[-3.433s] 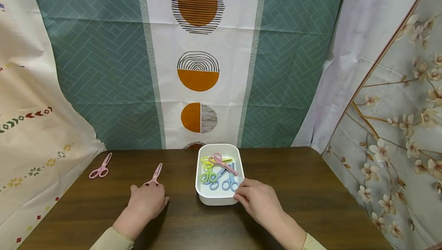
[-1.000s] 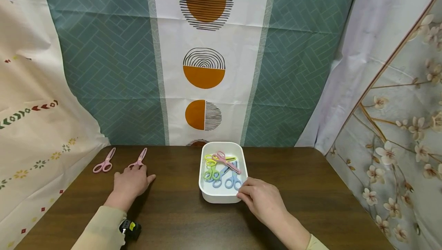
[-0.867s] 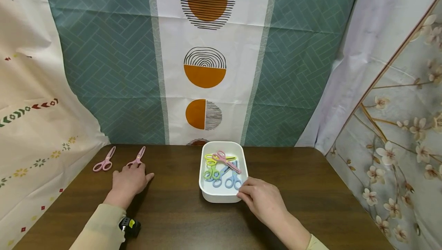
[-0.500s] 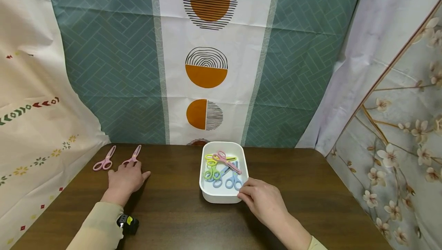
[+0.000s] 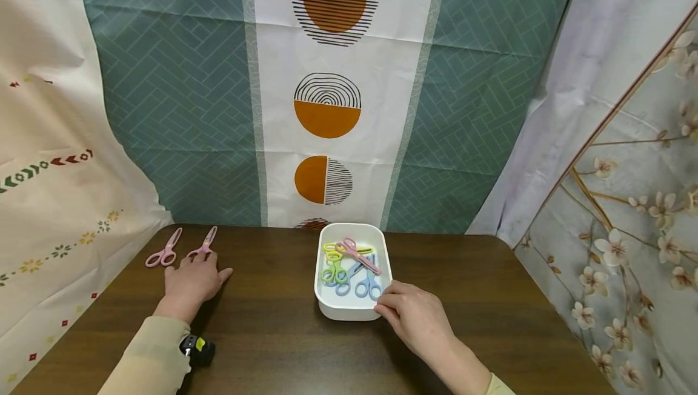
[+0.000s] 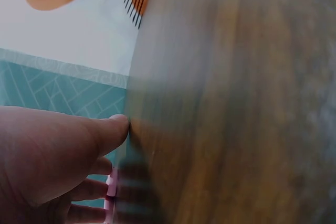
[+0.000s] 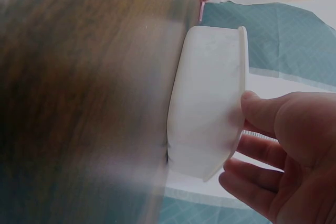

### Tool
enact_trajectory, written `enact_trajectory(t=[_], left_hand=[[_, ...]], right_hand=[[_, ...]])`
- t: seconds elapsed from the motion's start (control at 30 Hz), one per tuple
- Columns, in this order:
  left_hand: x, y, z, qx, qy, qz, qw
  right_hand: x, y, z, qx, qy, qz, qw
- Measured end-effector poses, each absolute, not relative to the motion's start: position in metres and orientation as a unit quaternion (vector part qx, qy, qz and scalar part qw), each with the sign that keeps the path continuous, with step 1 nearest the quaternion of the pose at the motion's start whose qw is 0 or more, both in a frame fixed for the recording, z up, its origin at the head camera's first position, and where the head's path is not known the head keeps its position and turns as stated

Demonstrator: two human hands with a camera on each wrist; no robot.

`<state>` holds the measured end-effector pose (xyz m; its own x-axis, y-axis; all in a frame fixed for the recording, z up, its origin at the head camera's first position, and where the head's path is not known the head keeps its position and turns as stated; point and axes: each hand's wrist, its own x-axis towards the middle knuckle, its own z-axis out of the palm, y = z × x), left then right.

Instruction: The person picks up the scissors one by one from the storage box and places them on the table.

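My left hand (image 5: 192, 280) lies at the table's left, fingertips on the handles of a pair of pink scissors (image 5: 206, 242), thumb spread to the side. Those scissors appear partly behind the fingers in the left wrist view. Just left of them lies a second pair of pink scissors (image 5: 166, 251). At the middle of the table stands a white plastic bin (image 5: 349, 313); its near right corner rim is pinched by my right hand (image 5: 415, 316). Inside the bin are pink scissors (image 5: 354, 255), green scissors (image 5: 335, 272), yellow scissors (image 5: 332, 252) and blue scissors (image 5: 368, 286).
The dark wooden table (image 5: 283, 346) reaches back to a teal and white patterned curtain (image 5: 327, 201). Cream cloth (image 5: 60, 231) hangs along the left side and floral cloth (image 5: 627, 262) along the right. A black device (image 5: 199, 351) is on the left wrist.
My left hand has slid the pink scissors leftward and away across the table, bringing them close beside the other pink pair. The right hand and the bin stay in place.
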<state>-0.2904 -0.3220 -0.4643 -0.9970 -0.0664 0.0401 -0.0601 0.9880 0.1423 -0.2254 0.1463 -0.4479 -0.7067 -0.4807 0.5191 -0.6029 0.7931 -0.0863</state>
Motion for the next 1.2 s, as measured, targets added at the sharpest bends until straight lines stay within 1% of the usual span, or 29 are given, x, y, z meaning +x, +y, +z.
enact_trajectory(t=[0.4,0.77,1.2], left_hand=[[-0.294,-0.327,-0.467,0.042,-0.997,-0.068,0.013],[-0.295,-0.333,-0.472,0.04,-0.996,-0.073,0.019],[-0.296,-0.339,-0.471,0.046,-0.996,-0.076,0.009]], right_hand=[[-0.227,0.148,-0.448,0.298,-0.914,0.129,0.243],[-0.227,0.149,-0.449,0.303,-0.912,0.126,0.248],[-0.228,0.149,-0.449,0.304,-0.912,0.126,0.246]])
